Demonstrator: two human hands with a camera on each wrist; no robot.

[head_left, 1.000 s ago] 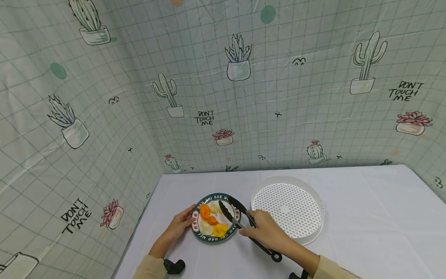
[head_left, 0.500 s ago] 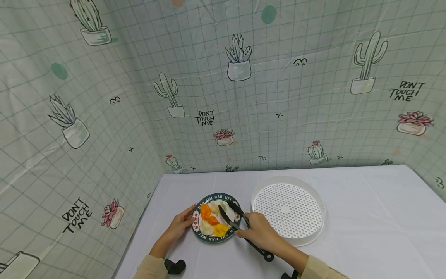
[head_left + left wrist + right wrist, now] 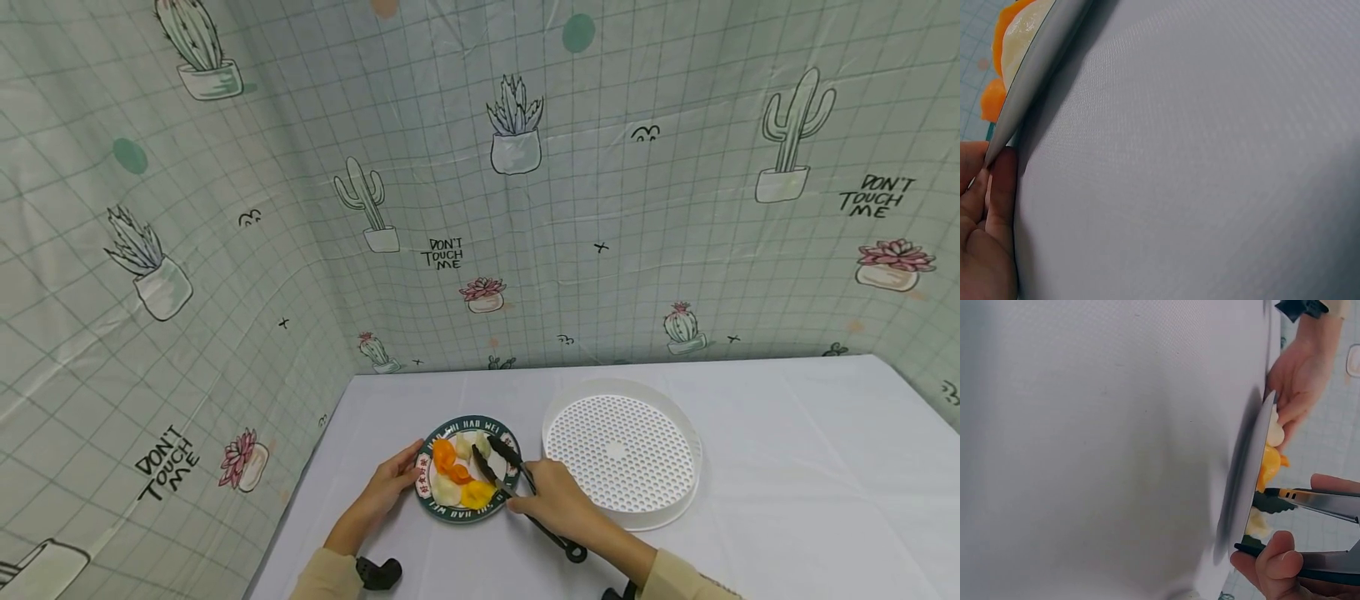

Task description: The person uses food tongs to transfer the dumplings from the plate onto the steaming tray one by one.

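A round plate (image 3: 468,516) with a dark green lettered rim stands on the table, bearing several orange pieces (image 3: 444,456), pale pieces (image 3: 446,491) and a yellow piece (image 3: 477,495). My left hand (image 3: 384,492) pinches its left rim; the left wrist view shows thumb above and fingers beneath the edge. From the right, my right hand (image 3: 553,498) grips a pair of black-tipped tongs (image 3: 542,527). Their two arms are spread over the plate's right half, near the pale pieces at the back. Whether the tips touch any piece I cannot tell.
Right of the plate lies a round white perforated tray (image 3: 618,450) with a raised rim, close behind my right hand. A white cloth covers the table (image 3: 795,467). Patterned curtains (image 3: 570,192) hang behind and to the left.
My right hand has moved a little left with the tongs, bringing their tips lower over the plate. The left hand still holds the rim, and plate and tray stay put.
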